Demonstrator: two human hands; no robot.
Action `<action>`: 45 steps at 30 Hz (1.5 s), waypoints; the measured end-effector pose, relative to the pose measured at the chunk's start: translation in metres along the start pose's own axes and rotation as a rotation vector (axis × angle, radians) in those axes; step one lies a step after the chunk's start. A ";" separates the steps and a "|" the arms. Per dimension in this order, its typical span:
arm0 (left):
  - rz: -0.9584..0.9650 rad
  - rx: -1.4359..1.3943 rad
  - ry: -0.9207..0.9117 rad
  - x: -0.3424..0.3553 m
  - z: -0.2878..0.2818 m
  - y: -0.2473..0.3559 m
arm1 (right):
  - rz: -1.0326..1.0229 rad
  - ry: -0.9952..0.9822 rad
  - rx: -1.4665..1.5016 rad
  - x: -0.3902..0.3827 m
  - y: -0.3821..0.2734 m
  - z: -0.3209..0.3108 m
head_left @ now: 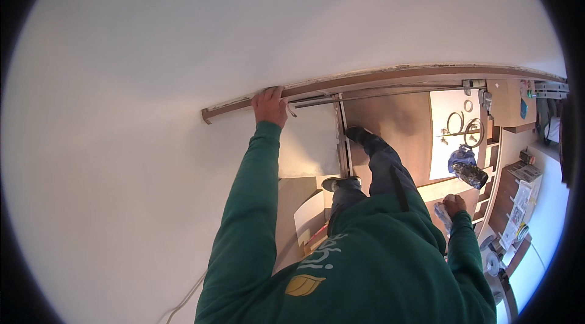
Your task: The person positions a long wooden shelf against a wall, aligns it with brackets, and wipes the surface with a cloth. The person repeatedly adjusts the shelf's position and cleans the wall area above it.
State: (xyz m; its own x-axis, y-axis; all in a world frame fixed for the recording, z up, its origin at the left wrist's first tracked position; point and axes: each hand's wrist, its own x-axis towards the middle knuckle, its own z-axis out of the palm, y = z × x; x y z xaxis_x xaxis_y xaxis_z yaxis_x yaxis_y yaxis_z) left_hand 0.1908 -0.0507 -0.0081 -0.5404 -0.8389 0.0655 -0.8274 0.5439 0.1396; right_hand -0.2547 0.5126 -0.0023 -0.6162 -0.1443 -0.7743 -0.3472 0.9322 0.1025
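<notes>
My left hand (270, 106) reaches up at full arm's length, its fingers hooked over a long brown wooden rail (378, 75) near the rail's left end. The rail runs along the white wall, its upper edge rough and whitish. My right hand (454, 204) is low on the right side, fingers closed around a crumpled, clear plastic package (443, 217); what is inside cannot be made out. Below the rail, a thin metal rod (378, 94) stretches to the right. My feet stand on either side of a narrow metal strip (344, 135).
A white panel (440, 135) carries coiled strips (474, 133), with a blue bag (463, 156) and a dark bundle (470, 176) close by. Farther right are a ladder-like frame (485, 199) and a cardboard box (509, 102). A cable (189, 296) hangs at lower left.
</notes>
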 end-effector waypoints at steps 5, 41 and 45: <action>-0.113 -0.219 -0.002 0.008 0.008 0.022 | -0.049 0.004 0.041 0.011 -0.005 0.001; -0.254 0.015 0.268 -0.029 0.009 -0.050 | -0.079 0.053 0.075 -0.008 -0.026 -0.032; -0.099 0.125 0.065 -0.020 -0.005 -0.056 | -0.171 -0.004 0.027 -0.012 -0.032 -0.034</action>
State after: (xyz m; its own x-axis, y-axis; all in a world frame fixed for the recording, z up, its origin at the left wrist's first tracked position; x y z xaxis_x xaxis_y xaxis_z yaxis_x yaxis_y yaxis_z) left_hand 0.2487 -0.0642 -0.0123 -0.4476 -0.8859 0.1220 -0.8909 0.4535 0.0244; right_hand -0.2603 0.4731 0.0251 -0.5468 -0.3006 -0.7814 -0.4276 0.9027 -0.0480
